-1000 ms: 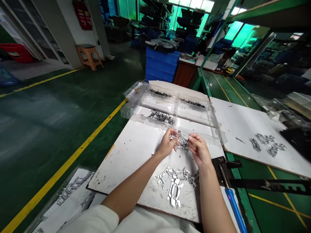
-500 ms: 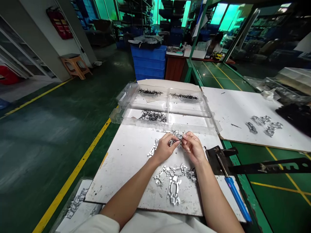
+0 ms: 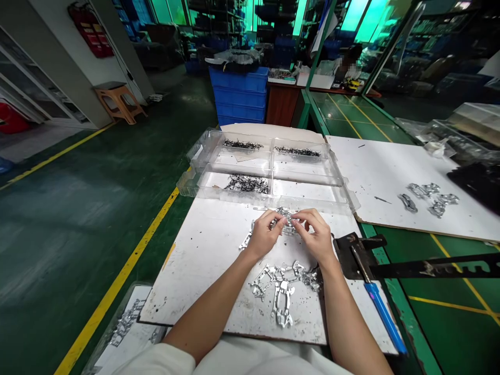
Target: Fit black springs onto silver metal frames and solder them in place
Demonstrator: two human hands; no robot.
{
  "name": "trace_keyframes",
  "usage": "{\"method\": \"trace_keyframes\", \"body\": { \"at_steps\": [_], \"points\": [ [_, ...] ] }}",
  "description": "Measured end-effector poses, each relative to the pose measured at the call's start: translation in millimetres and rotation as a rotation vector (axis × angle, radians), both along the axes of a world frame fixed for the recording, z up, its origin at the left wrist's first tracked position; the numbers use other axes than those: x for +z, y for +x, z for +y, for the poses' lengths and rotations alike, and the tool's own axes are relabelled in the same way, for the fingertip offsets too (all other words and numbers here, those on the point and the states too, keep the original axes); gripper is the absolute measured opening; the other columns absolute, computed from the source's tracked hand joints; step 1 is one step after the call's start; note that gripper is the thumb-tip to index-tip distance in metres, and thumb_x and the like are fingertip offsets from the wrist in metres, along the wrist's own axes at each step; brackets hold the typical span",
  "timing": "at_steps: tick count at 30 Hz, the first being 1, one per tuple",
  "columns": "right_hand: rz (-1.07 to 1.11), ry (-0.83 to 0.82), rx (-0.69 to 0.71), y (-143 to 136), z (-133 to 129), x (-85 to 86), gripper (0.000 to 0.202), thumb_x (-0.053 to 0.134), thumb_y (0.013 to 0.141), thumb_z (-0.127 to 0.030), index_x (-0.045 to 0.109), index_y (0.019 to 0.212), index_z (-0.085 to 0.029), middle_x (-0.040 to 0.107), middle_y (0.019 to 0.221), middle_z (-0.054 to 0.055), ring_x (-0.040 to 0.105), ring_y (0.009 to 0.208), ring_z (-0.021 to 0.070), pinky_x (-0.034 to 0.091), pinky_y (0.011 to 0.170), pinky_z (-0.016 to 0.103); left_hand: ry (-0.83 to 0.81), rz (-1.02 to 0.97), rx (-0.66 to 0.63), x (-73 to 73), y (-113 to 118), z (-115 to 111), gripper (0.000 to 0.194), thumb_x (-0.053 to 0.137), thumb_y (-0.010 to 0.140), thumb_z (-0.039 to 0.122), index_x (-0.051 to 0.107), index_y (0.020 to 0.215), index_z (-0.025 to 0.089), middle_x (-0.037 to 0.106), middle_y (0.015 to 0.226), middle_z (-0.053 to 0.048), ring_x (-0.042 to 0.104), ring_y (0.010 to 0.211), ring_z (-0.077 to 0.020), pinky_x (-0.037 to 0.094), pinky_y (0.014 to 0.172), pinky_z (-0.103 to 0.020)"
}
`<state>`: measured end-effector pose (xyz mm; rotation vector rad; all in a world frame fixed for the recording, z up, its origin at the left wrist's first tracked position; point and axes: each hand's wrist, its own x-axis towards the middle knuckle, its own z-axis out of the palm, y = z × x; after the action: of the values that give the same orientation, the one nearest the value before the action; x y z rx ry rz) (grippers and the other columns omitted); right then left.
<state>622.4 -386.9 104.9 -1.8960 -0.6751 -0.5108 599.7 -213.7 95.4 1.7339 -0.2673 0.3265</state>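
A small silvery metal part [image 3: 284, 221] is pinched between the fingertips of the left hand [image 3: 264, 237] and the right hand [image 3: 318, 237], each hand closed narrowly on one end so that the piece is kept just above the white work board [image 3: 207, 250], a little above the middle of the frame, where it can be turned and looked at from both sides. Another bright piece [image 3: 247, 240] lies on the board just left of the left hand. Below the wrists, toward the lower middle, a heap of metal frames [image 3: 282, 286] is spread within easy reach. Just beyond the hands, in the upper middle, a clear compartment tray [image 3: 308, 177] is set against the board's far edge, its sections keeping dark small parts [image 3: 247, 184] sorted apart. At the lower right a blue-handled tool [image 3: 380, 312] lies along the board's edge beside a black metal fixture [image 3: 353, 250]. On a second white board [image 3: 375, 172] at the right, a few more metal pieces [image 3: 427, 199] rest well apart from the hands.
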Motion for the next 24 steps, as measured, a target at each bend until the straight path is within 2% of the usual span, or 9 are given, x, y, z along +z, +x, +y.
{"method": "trace_keyframes", "body": {
  "at_steps": [4,8,11,16,20,24],
  "points": [
    [0.094,0.025,0.039,-1,2,0.6,0.014,0.063,0.093,-0.036,0.068,0.087,-0.025,0.064,0.083,0.003,0.055,0.072,0.0173,0.042,0.064,0.032,-0.110,0.000,0.022,3.6,-1,0,0.026,0.060,0.093,0.043,0.065,0.090,0.017,0.062,0.084,-0.003,0.058,0.063,-0.0114,0.048,0.062,-0.025],
    [0.239,0.148,0.028,0,4,-5.5,0.019,0.066,0.090,-0.042,0.067,0.086,-0.023,0.060,0.079,0.002,0.051,0.069,0.0162,0.040,0.064,0.031,-0.221,0.061,0.016,4.3,-1,0,0.027,0.066,0.088,0.043,0.063,0.094,0.017,0.062,0.080,-0.003,0.060,0.062,-0.0128,0.045,0.052,-0.023],
    [0.322,0.210,0.031,2,4,-9.2,0.022,0.068,0.089,-0.045,0.066,0.087,-0.023,0.057,0.076,0.001,0.046,0.063,0.0147,0.038,0.059,0.029,-0.257,0.085,0.026,3.5,0,1,0.027,0.068,0.087,0.042,0.062,0.093,0.017,0.062,0.078,-0.003,0.060,0.062,-0.0135,0.045,0.051,-0.023],
    [0.282,0.092,0.086,-2,9,-6.2,0.023,0.066,0.089,-0.046,0.067,0.083,-0.024,0.062,0.080,0.002,0.052,0.071,0.0172,0.042,0.065,0.030,-0.269,0.044,0.035,0.1,0,0,0.025,0.068,0.088,0.041,0.062,0.093,0.017,0.062,0.084,-0.004,0.060,0.064,-0.0127,0.047,0.055,-0.023],
    [0.314,0.059,0.087,-6,13,-5.0,0.025,0.066,0.088,-0.046,0.065,0.081,-0.023,0.061,0.076,0.001,0.051,0.067,0.0161,0.040,0.063,0.029,-0.292,0.068,0.003,0.2,-1,-3,0.024,0.067,0.088,0.040,0.061,0.090,0.017,0.062,0.083,-0.003,0.058,0.060,-0.0112,0.046,0.053,-0.023],
    [0.450,0.226,0.106,-6,15,-6.6,0.023,0.069,0.087,-0.045,0.065,0.086,-0.023,0.055,0.068,-0.002,0.045,0.058,0.0134,0.037,0.057,0.028,-0.541,0.157,-0.077,3.9,-1,-6,0.036,0.066,0.088,0.042,0.056,0.113,0.018,0.062,0.092,-0.005,0.062,0.060,-0.0137,0.050,0.049,-0.026]
  ]
}}
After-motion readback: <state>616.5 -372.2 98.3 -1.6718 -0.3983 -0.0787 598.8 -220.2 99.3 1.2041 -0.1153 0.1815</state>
